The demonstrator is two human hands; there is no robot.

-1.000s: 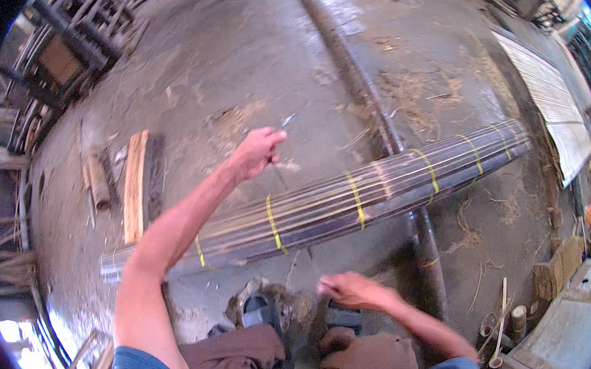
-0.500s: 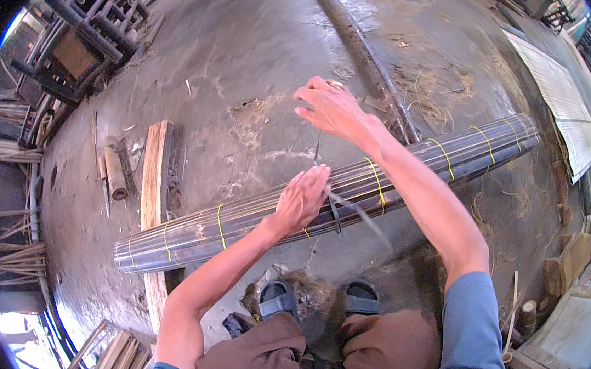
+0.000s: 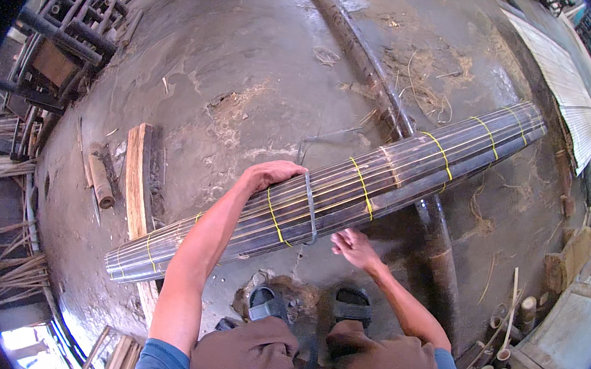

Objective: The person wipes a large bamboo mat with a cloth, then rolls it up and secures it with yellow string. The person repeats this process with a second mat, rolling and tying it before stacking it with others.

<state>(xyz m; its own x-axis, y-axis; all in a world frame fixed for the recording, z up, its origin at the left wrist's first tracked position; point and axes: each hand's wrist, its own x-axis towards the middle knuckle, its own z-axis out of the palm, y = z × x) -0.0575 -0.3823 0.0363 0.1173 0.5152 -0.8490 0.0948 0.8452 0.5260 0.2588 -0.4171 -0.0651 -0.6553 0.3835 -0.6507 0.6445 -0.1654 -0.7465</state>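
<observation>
A long bundle of dark, split bamboo-like slats (image 3: 411, 168) lies slantwise before me, bound at intervals with yellow ties (image 3: 362, 184). Around its middle runs a narrow grey strap (image 3: 310, 204). My left hand (image 3: 276, 174) rests at the bundle's far edge, its fingers closed where the strap comes over the top; part of the fingers is hidden. On the near side, low beside the bundle, my right hand (image 3: 355, 248) has its fingers curled; anything in them is too small to make out. A thin strip (image 3: 328, 136) sticks out beyond the far edge.
Under the bundle lie a wooden beam (image 3: 137, 183) at left and a dark pole (image 3: 389, 101) at right. A bamboo piece (image 3: 100, 183) is on the floor. Stacked dark furniture frames (image 3: 59, 55) stand far left; a pale slatted panel (image 3: 561, 82) lies far right.
My right hand has come down from above the far side to the near side. My left hand has shifted left to the far edge. The strap now lies around the bundle.
</observation>
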